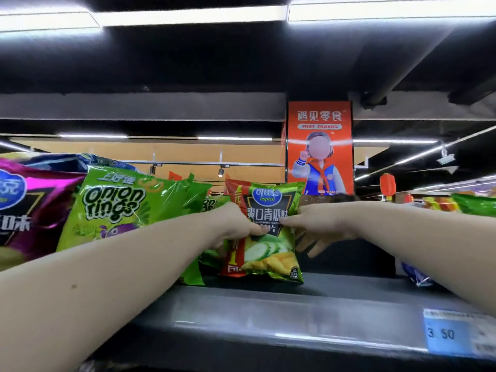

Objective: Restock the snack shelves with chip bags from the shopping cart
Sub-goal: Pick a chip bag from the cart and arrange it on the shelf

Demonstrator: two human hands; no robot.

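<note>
Pinching the cucumber bag (271,253), left hand (239,224) and right hand (319,224) could release it leaning, toppling it off the shelf (268,318) front.

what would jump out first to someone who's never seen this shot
Both hands meet at centre: the left hand and right hand pinch a green cucumber chip bag on the grey shelf. Left of it sits a big green Onion Rings bag, and behind, right of centre, hangs an orange Meet Snacks banner.
</note>
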